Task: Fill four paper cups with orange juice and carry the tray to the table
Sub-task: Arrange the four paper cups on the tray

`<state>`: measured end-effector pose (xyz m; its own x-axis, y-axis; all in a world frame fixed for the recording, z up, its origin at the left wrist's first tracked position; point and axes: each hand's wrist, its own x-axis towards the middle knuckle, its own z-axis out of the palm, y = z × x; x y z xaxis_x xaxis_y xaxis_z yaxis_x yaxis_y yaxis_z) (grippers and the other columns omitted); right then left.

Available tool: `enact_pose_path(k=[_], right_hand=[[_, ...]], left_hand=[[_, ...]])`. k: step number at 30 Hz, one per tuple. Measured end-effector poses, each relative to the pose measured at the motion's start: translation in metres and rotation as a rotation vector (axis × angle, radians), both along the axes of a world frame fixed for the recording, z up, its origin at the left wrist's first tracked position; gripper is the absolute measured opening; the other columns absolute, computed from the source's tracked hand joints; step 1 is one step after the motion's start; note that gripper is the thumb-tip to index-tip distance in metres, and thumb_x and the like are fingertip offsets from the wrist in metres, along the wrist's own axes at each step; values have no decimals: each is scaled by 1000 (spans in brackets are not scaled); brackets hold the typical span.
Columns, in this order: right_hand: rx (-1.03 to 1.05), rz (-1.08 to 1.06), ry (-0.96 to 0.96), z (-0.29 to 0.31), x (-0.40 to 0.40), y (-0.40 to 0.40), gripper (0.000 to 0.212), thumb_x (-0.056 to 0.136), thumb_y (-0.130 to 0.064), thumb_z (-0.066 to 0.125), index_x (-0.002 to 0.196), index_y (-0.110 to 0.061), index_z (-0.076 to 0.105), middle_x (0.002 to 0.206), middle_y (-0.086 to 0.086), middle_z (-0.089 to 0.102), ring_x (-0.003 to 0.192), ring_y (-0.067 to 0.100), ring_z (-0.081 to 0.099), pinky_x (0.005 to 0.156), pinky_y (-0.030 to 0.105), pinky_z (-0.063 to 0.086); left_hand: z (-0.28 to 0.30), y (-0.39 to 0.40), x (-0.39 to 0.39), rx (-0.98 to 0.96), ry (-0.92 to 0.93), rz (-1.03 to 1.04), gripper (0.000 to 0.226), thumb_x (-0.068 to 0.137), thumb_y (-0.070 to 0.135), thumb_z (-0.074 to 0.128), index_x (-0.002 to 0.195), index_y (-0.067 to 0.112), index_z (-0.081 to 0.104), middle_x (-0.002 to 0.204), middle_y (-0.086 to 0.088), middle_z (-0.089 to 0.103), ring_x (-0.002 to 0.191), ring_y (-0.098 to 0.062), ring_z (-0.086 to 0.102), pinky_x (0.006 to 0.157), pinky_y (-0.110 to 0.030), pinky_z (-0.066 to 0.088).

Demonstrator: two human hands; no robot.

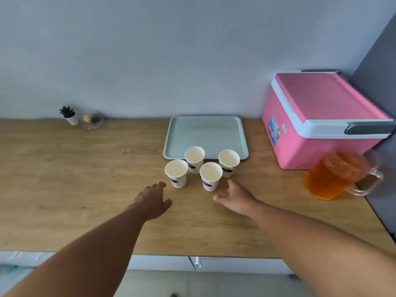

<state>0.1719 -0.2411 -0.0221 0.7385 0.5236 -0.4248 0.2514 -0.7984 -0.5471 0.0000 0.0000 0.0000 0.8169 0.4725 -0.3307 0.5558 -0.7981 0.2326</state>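
Several empty white paper cups stand on the wooden counter (85,168) just in front of a pale green tray (205,133): a front-left cup (176,173), a back-left cup (194,159), a front-right cup (211,176) and a back-right cup (228,162). A clear pitcher of orange juice (336,175) stands at the right, handle turned right. My left hand (153,200) hovers open just left of the front-left cup. My right hand (234,196) is open just below the front-right cup. Neither hand touches a cup.
A pink and white cooler box (321,116) sits at the back right, behind the pitcher. A small potted plant (69,115) and a glass dish (92,120) stand at the back left by the wall. The counter's front edge runs above white cabinets.
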Motion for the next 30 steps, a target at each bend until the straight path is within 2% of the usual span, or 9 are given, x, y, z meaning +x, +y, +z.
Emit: enact_pose_path(k=[4,10,15,17,19,25,30], right_hand=[[46,-77,5,0,-4,17,86,65,-72,74,139,-33,53,140,-9,62,131,15,59,106,41,52],[119,-203,14,-9,-8,39,84,54,-77,79,125,-39,59,115,-22,70,111,7,67,97,40,57],[199,-288,-7,-4,-10,50,74,58,-71,80,123,-39,62,113,-20,71,110,9,67,96,39,56],[219,-310,-7,-4,-11,52,69,62,-69,79,122,-39,63,113,-21,72,109,8,67,96,38,56],[238,-326,-1,-6,-13,53,64,64,-67,79,119,-39,65,110,-21,73,107,5,68,96,38,57],[256,-373,-29,1,-27,46,55,67,-63,81,115,-40,67,106,-23,74,103,1,68,95,36,57],[203,-375,-125,24,-33,47,54,67,-72,78,108,-39,68,97,-21,73,94,-3,68,83,32,58]], left_hand=[[-8,13,10,-10,-92,49,75,89,51,65,149,17,36,148,-4,51,137,-27,43,108,-42,40],[-21,30,35,-195,-235,158,90,74,54,80,145,15,40,141,-6,55,134,-30,44,106,-44,42],[-26,36,57,-337,-365,201,87,58,65,83,128,24,52,117,5,67,113,-24,61,92,-40,52],[-26,35,62,-407,-401,198,79,60,55,88,125,24,55,110,8,68,104,-19,64,86,-36,53],[-26,36,65,-454,-408,186,74,60,50,89,123,27,57,107,11,69,100,-16,65,83,-34,52],[-28,43,61,-477,-411,125,76,57,59,85,122,31,57,106,13,71,98,-14,67,83,-36,55],[-18,54,58,-496,-453,87,74,59,58,86,123,34,58,105,16,71,98,-9,67,83,-34,55]])
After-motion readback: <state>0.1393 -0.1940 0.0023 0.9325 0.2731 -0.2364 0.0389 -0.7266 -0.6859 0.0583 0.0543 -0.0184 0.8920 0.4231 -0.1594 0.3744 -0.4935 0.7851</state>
